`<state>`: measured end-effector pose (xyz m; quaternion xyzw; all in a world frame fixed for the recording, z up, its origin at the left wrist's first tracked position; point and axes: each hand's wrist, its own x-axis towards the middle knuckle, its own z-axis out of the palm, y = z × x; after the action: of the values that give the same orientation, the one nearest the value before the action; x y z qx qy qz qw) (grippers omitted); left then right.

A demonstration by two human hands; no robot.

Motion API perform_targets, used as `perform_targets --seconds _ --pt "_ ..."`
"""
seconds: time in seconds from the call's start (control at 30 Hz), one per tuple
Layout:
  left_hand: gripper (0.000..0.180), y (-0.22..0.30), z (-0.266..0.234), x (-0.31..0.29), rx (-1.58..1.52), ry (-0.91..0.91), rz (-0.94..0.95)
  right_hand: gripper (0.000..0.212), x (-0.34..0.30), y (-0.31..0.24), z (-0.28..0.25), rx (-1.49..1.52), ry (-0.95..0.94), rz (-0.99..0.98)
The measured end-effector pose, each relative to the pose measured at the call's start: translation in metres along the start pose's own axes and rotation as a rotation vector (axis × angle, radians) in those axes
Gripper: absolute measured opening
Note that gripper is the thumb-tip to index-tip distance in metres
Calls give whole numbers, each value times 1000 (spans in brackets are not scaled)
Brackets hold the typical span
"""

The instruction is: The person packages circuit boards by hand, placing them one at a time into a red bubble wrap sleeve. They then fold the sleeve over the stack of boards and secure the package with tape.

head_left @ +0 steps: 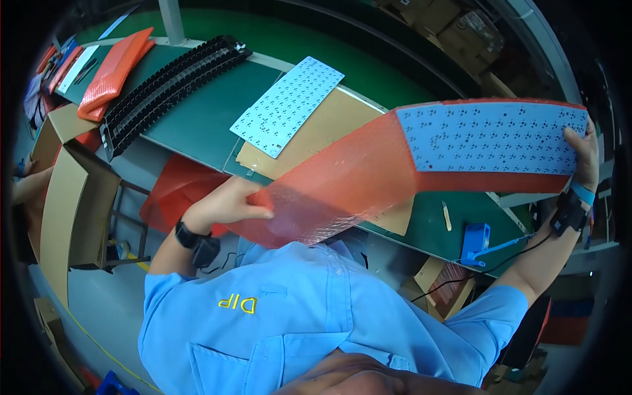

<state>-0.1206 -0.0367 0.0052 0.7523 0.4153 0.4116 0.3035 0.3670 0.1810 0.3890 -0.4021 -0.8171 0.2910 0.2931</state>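
Note:
A pale keyboard circuit board (490, 138), dotted with rows of small black marks, lies against a long sheet of red bubble wrap (342, 181). My right hand (584, 155) grips the board and the wrap together at their far right end, thumb on the board's face. At the other end, my left hand (227, 201) pinches the wrap between thumb and fingers, and the sheet stretches across in front of my body. A second such board (288, 105) rests on a flat brown cardboard sheet (342, 118) on the green table.
On the green table (197, 125) stand a curved-looking black slotted rack (174, 92) and red-wrapped packs (117, 72). A pale-handled knife (447, 216) and a blue device (475, 243) lie at right. Open cardboard boxes (66, 204) stand at left, beside another person's arm (33, 191).

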Motion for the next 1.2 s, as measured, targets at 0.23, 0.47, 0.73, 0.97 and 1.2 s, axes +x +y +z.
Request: perform_targets --seconds 0.23,0.47,0.73,0.97,1.2 --pt "19 3 -11 -37 -37 35 -488 39 -1 -11 47 -363 37 -90" --pt "18 36 54 2 -199 67 -462 27 -5 12 311 -904 -123 -317" --pt "20 7 74 -19 -372 93 -562 45 -57 75 394 -595 -396 -229" --pt "18 8 66 -18 -285 4 -565 61 -57 62 396 -633 -340 -295" --pt "19 -1 72 -22 -361 25 -587 61 -55 66 395 -628 -392 -317"
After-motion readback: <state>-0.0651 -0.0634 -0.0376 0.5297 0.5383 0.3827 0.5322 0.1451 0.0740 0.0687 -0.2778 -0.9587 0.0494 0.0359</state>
